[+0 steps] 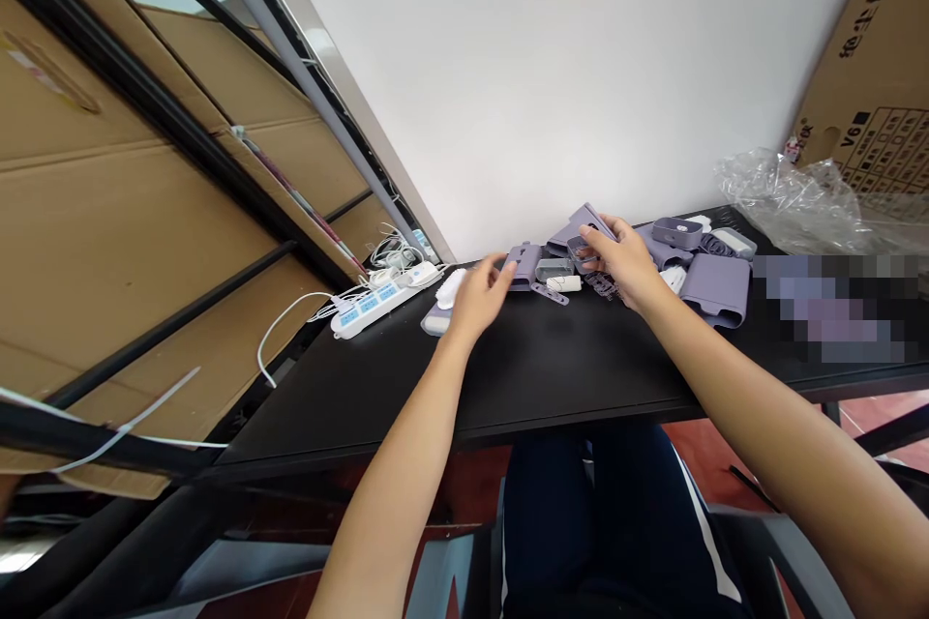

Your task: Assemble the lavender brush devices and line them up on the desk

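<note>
My left hand (479, 295) reaches over the left part of the black table, thumb and fingers apart, at the left edge of a purple plastic casing (524, 263). A white and purple piece (438, 319) lies partly hidden behind this hand. With fingers closed, my right hand (622, 256) grips a small grey-purple plastic tray (581, 251). Behind it another purple casing (570, 234) leans near the wall. Between the hands lie a clear-topped case (554, 269), a white cylinder (564, 283) and a flat purple strip (550, 293).
A white power strip (384, 297) with tangled cables stands at the table's left end. More purple casings (717, 288) and an open purple box (676, 232) are piled to the right. Clear plastic wrap (798, 198) and a large carton (871, 87) are beyond. A white wall (581, 68) rises behind.
</note>
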`<action>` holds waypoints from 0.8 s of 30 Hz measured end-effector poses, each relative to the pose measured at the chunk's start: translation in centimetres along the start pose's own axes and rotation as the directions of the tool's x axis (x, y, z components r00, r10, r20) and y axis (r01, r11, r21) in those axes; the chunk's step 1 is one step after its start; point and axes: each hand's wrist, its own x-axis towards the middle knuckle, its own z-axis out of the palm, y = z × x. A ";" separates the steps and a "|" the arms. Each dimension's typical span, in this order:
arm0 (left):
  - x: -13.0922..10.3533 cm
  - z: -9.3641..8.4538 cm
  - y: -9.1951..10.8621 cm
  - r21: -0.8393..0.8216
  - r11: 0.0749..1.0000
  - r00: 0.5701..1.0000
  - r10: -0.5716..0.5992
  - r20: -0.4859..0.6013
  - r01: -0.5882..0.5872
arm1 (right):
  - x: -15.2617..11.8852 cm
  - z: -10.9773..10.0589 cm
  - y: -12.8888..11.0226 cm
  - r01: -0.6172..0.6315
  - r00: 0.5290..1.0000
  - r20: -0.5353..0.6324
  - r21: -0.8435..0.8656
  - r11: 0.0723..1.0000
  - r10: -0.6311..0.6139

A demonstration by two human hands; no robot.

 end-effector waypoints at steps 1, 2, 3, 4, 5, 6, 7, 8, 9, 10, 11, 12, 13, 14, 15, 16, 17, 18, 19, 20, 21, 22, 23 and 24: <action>0.1 -0.6 -0.4 0.161 0.986 0.995 -0.023 -0.098 0.039 | 0.0 0.0 -0.1 -0.009 1.000 -0.011 0.021 1.000 0.009; 0.2 -1.2 -0.9 0.304 0.943 0.982 -0.084 -0.170 0.133 | 0.0 -0.1 -0.2 -0.018 1.000 -0.020 0.039 0.999 0.019; 0.3 -1.8 -1.5 0.403 0.888 0.969 -0.154 -0.192 0.221 | 0.0 -0.1 -0.3 -0.027 0.999 -0.027 0.054 0.998 0.029; 0.3 -2.4 -2.2 0.462 0.841 0.959 -0.221 -0.179 0.280 | -0.1 -0.1 -0.3 -0.037 0.999 -0.031 0.068 0.997 0.040; 0.4 -3.0 -2.9 0.489 0.812 0.948 -0.286 -0.142 0.319 | -0.1 -0.1 -0.3 -0.046 0.998 -0.031 0.079 0.996 0.049; 0.5 -3.5 -3.7 0.491 0.799 0.933 -0.349 -0.089 0.346 | -0.1 -0.1 -0.3 -0.054 0.998 -0.030 0.087 0.995 0.057; 0.6 -3.9 -4.4 0.471 0.807 0.919 -0.395 -0.018 0.356 | -0.1 0.0 -0.2 -0.060 0.998 -0.028 0.092 0.994 0.063; 0.7 -4.2 -5.0 0.442 0.825 0.907 -0.418 0.059 0.351 | -0.1 0.0 -0.2 -0.066 0.997 -0.027 0.096 0.993 0.068; 0.8 -4.5 -5.5 0.427 0.840 0.904 -0.414 0.104 0.335 | -0.1 0.0 -0.2 -0.070 0.997 -0.026 0.099 0.993 0.073; 0.8 -4.7 -5.7 0.429 0.844 0.906 -0.407 0.120 0.322 | -0.1 0.0 -0.1 -0.075 0.997 -0.028 0.103 0.992 0.079; 0.8 -4.8 -5.8 0.429 0.846 0.909 -0.401 0.118 0.317 | -0.1 -0.1 -0.2 -0.081 0.996 -0.032 0.107 0.991 0.085; 0.8 -4.8 -5.7 0.424 0.850 0.918 -0.385 0.097 0.311 | 0.0 -0.1 -0.2 -0.088 0.995 -0.039 0.114 0.990 0.093; 0.7 -4.7 -5.4 0.408 0.863 0.934 -0.353 0.062 0.299 | 0.0 -0.1 -0.3 -0.096 0.994 -0.046 0.125 0.988 0.102; 0.7 -4.6 -5.0 0.378 0.885 0.953 -0.302 0.021 0.272 | 0.0 -0.2 -0.3 -0.103 0.992 -0.053 0.140 0.985 0.111; 0.6 -4.5 -4.5 0.332 0.919 0.976 -0.214 -0.031 0.212 | 0.1 -0.2 -0.4 -0.105 0.991 -0.060 0.160 0.981 0.116; 0.5 -4.3 -4.1 0.282 0.950 0.990 -0.112 -0.090 0.134 | 0.1 -0.3 -0.6 -0.105 0.991 -0.066 0.185 0.977 0.119; 0.4 -4.1 -3.6 0.232 0.971 0.990 -0.024 -0.139 0.057 | 0.2 -0.4 -0.7 -0.101 0.990 -0.070 0.213 0.972 0.118; 0.4 -3.9 -3.2 0.192 0.981 0.984 0.050 -0.172 -0.016 | 0.2 -0.4 -0.8 -0.094 0.991 -0.074 0.243 0.966 0.115; 0.3 -3.7 -2.9 0.164 0.983 0.976 0.110 -0.186 -0.080 | 0.3 -0.5 -0.9 -0.085 0.991 -0.075 0.273 0.958 0.109; 0.3 -3.5 -2.5 0.152 0.980 0.970 0.158 -0.184 -0.131 | 0.3 -0.5 -1.0 -0.075 0.992 -0.076 0.302 0.950 0.102; 0.2 -3.3 -2.2 0.155 0.973 0.965 0.199 -0.170 -0.173 | 0.3 -0.6 -1.1 -0.065 0.993 -0.073 0.330 0.942 0.094; 0.1 -3.1 -1.9 0.168 0.963 0.960 0.236 -0.148 -0.211 | 0.3 -0.6 -1.2 -0.057 0.994 -0.070 0.357 0.932 0.087; 0.0 -2.9 -1.6 0.186 0.951 0.955 0.272 -0.121 -0.247 | 0.3 -0.6 -1.3 -0.050 0.994 -0.068 0.383 0.922 0.082; -0.2 -2.7 -1.4 0.206 0.937 0.948 0.305 -0.091 -0.281 | 0.3 -0.6 -1.4 -0.045 0.995 -0.066 0.409 0.911 0.079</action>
